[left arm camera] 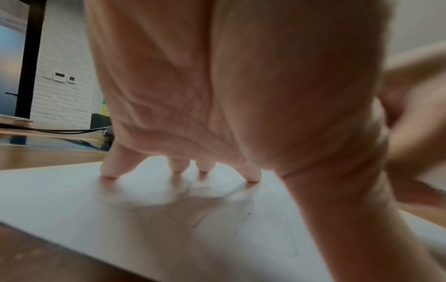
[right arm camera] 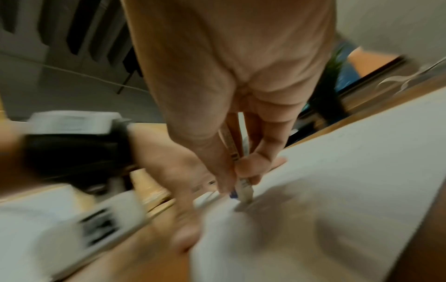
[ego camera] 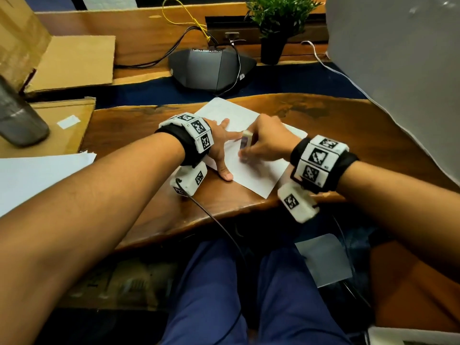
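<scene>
On the paper (ego camera: 251, 175), eraser (ego camera: 245, 141) inside right grip (ego camera: 268, 143).

Head camera looks down; both wrist cameras closely share the paper (ego camera: 250, 176).

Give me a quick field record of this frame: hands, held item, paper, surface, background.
left hand: fingers spread, fingertips pressing the paper
right hand: pinches a small white block, likely an eraser
block: held upright, lower end on the paper
paper: white sheet, flat on the table, near its front edge
table: dark wood
background: conference phone, potted plant, cardboard
</scene>
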`<state>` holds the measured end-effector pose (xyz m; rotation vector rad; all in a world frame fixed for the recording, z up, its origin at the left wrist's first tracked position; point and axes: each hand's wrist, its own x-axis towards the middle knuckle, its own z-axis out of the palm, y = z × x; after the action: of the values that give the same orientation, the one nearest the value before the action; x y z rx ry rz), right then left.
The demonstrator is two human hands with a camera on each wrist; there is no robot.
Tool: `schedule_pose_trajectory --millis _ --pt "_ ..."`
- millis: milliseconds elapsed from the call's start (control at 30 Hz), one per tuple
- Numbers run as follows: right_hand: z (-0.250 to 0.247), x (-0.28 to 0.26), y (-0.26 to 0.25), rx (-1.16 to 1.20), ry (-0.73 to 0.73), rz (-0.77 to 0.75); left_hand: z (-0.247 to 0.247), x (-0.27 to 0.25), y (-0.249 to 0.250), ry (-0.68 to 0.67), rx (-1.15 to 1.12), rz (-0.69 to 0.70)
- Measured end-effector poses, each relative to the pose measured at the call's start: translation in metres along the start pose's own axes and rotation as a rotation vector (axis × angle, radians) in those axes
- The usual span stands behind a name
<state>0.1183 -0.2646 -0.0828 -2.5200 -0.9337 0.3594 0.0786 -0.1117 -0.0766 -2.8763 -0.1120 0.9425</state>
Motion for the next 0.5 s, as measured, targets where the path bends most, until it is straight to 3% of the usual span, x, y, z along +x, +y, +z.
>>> schedule_pose_trajectory --millis 67,200,333,400,500 --pt "0.005 -0.006 -0.007 -0.025 -0.074 -0.044 0.0 -0.001 0.0 -0.004 0.01 0.004" --pt "-0.01 0.01 0.003 0.024 0.041 0.067 0.001 -0.003 0.002 0.003 0.006 -0.006" --pt "0.002 -0.005 -0.012 -0.084 -0.128 -0.115 -0.001 -0.003 0.002 -0.014 0.018 0.005" --pt "-0.001 -0.001 -0.015 -0.107 -0.2 -0.127 -0.002 -0.005 0.002 -0.018 0.019 0.006" --pt "-0.007 0.011 -0.01 -0.111 -0.107 -0.147 -0.001 -0.004 0.004 0.001 0.031 -0.01"
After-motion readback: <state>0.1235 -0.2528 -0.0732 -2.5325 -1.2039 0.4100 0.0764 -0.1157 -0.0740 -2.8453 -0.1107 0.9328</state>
